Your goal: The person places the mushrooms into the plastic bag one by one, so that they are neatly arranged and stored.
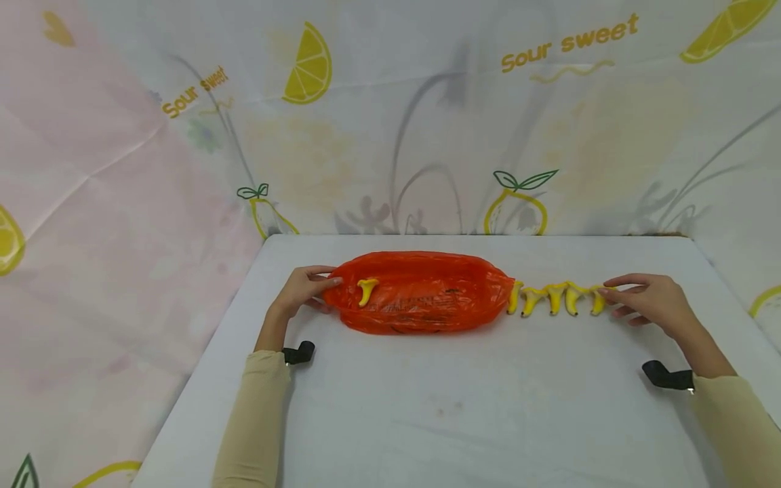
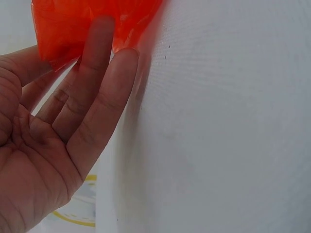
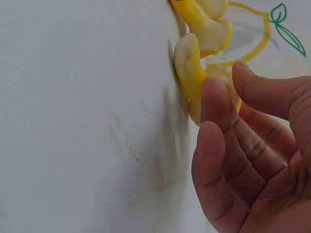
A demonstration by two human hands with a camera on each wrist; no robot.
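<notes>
A red-orange plastic bag (image 1: 421,291) lies spread lengthwise on the white table. At its left end my left hand (image 1: 297,291) pinches the plastic, thumb on top and other fingers beneath; the left wrist view shows the bag's edge (image 2: 63,34) between them. One yellow trumpet-shaped mushroom (image 1: 367,291) shows on the bag's left part. Off the right end runs a row of several more yellow mushrooms (image 1: 554,298), the first against the bag. My right hand (image 1: 659,301) pinches the last mushroom (image 3: 189,65) of that row between thumb and fingers, its lower fingers spread loosely.
The white table (image 1: 464,413) reaches toward me in front of the bag. Behind it hangs a cloth backdrop (image 1: 390,135) printed with lemons and lettering. A black wrist camera (image 1: 299,352) sits at my left cuff, another camera (image 1: 665,376) at my right.
</notes>
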